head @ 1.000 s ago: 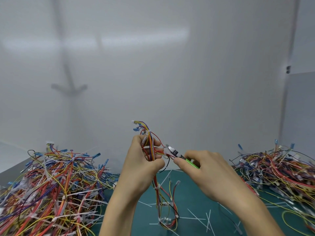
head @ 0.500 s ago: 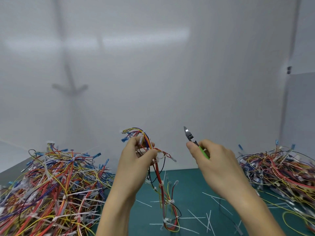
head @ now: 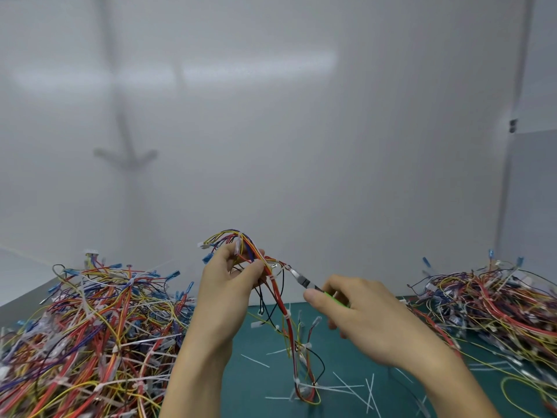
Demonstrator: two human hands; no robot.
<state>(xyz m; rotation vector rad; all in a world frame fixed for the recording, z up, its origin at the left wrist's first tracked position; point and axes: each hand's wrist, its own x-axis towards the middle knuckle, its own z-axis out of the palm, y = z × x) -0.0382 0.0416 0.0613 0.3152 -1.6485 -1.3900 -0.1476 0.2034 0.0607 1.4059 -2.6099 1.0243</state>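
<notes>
Above the green mat, left hand grips the harness upright so cutters, clenched in right hand, reach a tie.

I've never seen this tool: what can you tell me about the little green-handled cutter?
The cutter is a hand tool: dark metal head, slim silvery tips, green grips mostly hidden by the right hand that grips it. It is raised above the mat, pointing up and left, tips at the wire bundle held by the left hand.
</notes>
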